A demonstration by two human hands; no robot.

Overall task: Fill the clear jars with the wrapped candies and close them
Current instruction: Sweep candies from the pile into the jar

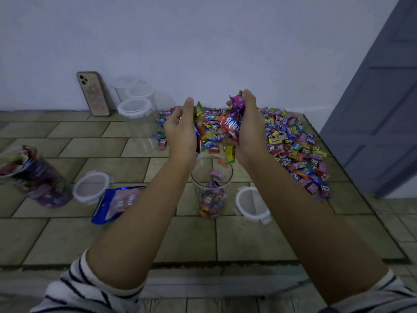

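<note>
Fingers of both hands curl inward round a shared handful of candies (pixel 230 123). The left hand (pixel 180 132) and right hand (pixel 250 132) are cupped side by side, palms facing each other. The handful hangs right above an open jar (pixel 211 188) standing on the tiled floor (pixel 67 233). A few pieces are dropping in, and the jar looks roughly a third full.

The step in hand is filling this jar. Next, the hands likely need to loosen over the mouth without spilling past the rim, then scoop more from the pile (pixel 297 150) on the floor to the right.

Counted:
- one open jar
- one full jar (pixel 38 177) at left, uncapped
- at least two empty lidded jars (pixel 137 123) by the wall (pixel 203 53), a third unclear
- two loose lids, a left lid (pixel 91 187) and a right lid (pixel 251 204), either side of the open jar
- one blue bag (pixel 119 201)
- one phone (pixel 93 93), leaning on the wall
</note>
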